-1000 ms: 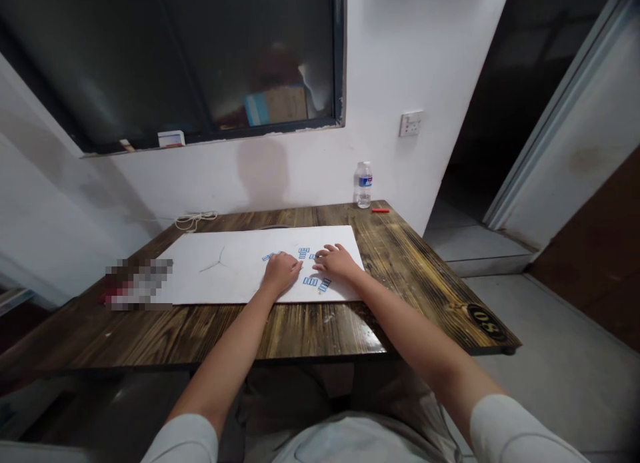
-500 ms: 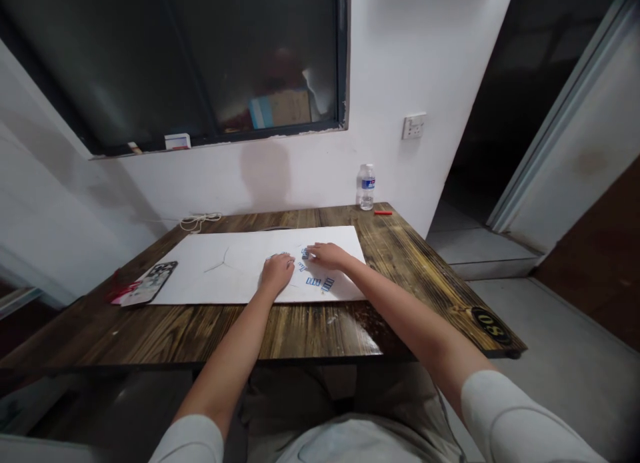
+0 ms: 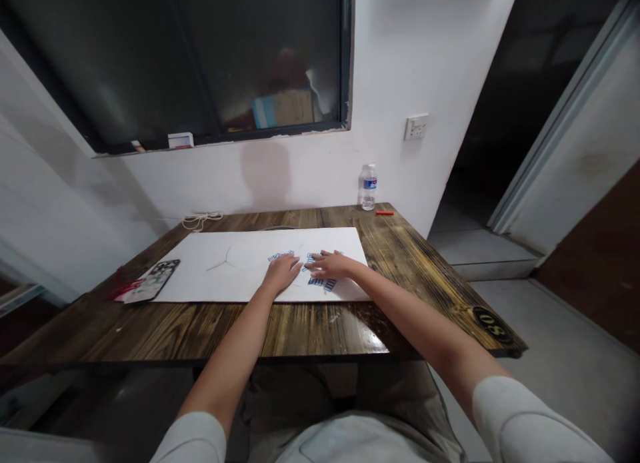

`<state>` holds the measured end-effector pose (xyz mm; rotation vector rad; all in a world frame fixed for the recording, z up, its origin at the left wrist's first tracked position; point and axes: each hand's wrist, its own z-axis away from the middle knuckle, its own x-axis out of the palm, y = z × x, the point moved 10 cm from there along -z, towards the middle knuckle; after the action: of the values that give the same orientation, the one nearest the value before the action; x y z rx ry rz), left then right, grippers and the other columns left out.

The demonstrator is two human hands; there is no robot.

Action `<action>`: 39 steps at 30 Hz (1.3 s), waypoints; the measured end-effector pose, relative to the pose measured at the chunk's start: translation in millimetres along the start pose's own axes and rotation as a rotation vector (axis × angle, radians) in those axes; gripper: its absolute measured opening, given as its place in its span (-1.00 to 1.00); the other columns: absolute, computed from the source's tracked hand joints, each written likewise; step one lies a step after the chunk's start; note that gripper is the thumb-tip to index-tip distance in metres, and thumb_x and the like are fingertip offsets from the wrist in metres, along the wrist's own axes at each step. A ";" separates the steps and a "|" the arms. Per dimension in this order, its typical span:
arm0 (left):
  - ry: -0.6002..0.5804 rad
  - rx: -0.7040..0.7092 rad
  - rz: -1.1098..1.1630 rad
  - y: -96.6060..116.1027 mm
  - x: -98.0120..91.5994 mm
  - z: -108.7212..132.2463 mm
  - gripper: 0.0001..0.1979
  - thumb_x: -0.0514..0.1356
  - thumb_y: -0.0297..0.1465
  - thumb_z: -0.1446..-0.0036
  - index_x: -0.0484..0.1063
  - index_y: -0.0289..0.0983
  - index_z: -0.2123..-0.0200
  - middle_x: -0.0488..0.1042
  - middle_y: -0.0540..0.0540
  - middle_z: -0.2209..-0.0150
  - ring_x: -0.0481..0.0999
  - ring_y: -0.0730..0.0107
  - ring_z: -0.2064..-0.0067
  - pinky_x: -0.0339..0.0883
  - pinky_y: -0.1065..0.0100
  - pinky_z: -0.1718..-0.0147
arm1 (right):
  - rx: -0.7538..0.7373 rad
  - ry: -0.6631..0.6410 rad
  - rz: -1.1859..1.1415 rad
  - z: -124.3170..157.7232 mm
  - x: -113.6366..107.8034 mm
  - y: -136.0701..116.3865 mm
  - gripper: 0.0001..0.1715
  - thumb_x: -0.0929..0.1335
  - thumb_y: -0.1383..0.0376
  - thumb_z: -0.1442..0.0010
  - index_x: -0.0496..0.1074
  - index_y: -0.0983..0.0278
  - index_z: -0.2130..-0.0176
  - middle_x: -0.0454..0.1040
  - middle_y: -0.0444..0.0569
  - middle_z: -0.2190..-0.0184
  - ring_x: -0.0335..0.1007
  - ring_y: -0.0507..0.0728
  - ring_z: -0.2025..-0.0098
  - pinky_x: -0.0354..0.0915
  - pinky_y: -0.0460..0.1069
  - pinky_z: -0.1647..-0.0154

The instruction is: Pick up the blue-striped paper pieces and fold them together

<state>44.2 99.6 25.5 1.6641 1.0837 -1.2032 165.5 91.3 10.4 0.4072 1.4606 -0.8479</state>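
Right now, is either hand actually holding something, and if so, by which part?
No grip shows: the left hand and right hand rest palm-down on the white sheet beside small blue-striped pieces, apparently holding nothing.

The person wore a plain, pale off-white top whose soft, loose sleeves, the left sleeve [image 3: 189, 438] and the right sleeve [image 3: 536, 418], ended above the bare forearms. The rounded front of the shirt [image 3: 363, 443] showed below. Beneath it were baggy greyish-beige trousers or shorts [image 3: 400, 396]. The left hand [image 3: 283, 273] and right hand [image 3: 333, 265] were bare.
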 end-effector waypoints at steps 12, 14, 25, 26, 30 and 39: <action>-0.117 0.253 0.038 27.6 15.8 5.1 -0.57 -0.05 -0.18 -0.34 0.33 -0.03 -0.20 0.16 -0.05 -0.33 0.07 0.08 -0.35 -0.03 -0.07 -0.26 | -0.008 0.274 -0.079 -2.5 -3.9 20.4 -0.34 0.25 0.00 -0.30 0.21 0.23 -0.26 0.31 0.21 -0.21 0.15 0.33 -0.28 0.06 0.26 -0.22; -0.114 0.272 0.031 29.4 16.3 5.0 -0.58 -0.04 -0.18 -0.34 0.35 -0.04 -0.19 0.17 -0.04 -0.33 0.09 0.09 -0.35 0.00 -0.05 -0.25 | 0.009 0.305 -0.063 -2.8 -4.2 24.6 -0.37 0.25 0.01 -0.30 0.24 0.24 -0.25 0.34 0.19 -0.19 0.16 0.32 -0.27 0.08 0.21 -0.21; -0.099 0.293 0.038 38.4 7.1 5.1 -0.61 -0.02 -0.21 -0.33 0.42 -0.08 -0.12 0.30 -0.01 -0.26 0.15 0.14 -0.32 0.03 0.01 -0.23 | 0.172 0.355 0.031 11.4 -13.5 34.0 -0.45 0.22 0.03 -0.32 0.29 0.19 -0.19 0.40 0.12 -0.15 0.13 0.35 -0.26 0.03 0.26 -0.22; -0.095 0.290 0.031 38.5 6.2 5.2 -0.62 -0.02 -0.21 -0.33 0.42 -0.08 -0.11 0.31 -0.01 -0.25 0.15 0.14 -0.32 0.03 0.02 -0.22 | 0.191 0.355 0.034 13.4 -14.2 35.9 -0.47 0.21 0.03 -0.33 0.31 0.19 -0.18 0.40 0.12 -0.15 0.13 0.35 -0.26 0.02 0.27 -0.23; -0.064 0.269 0.018 36.8 2.5 4.1 -0.64 0.00 -0.22 -0.31 0.46 -0.10 -0.06 0.39 -0.04 -0.20 0.23 0.17 -0.28 0.08 0.07 -0.20 | 0.240 0.353 0.034 21.4 -16.5 43.8 -0.51 0.20 0.06 -0.34 0.34 0.22 -0.13 0.41 0.13 -0.14 0.12 0.35 -0.27 0.03 0.27 -0.21; 0.115 -0.042 -0.072 3.3 -22.2 2.9 -0.67 0.02 -0.25 -0.27 0.54 -0.17 0.09 0.52 -0.12 -0.03 0.44 0.13 -0.08 0.25 0.14 -0.04 | 0.252 0.445 0.009 41.9 -36.3 66.7 -0.52 0.15 0.12 -0.38 0.57 0.25 0.18 0.58 0.10 0.15 0.44 0.20 0.05 0.21 -0.01 0.03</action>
<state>42.4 91.8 46.6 1.6912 1.2409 -1.1342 245.8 114.7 33.5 0.8322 1.7600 -0.9795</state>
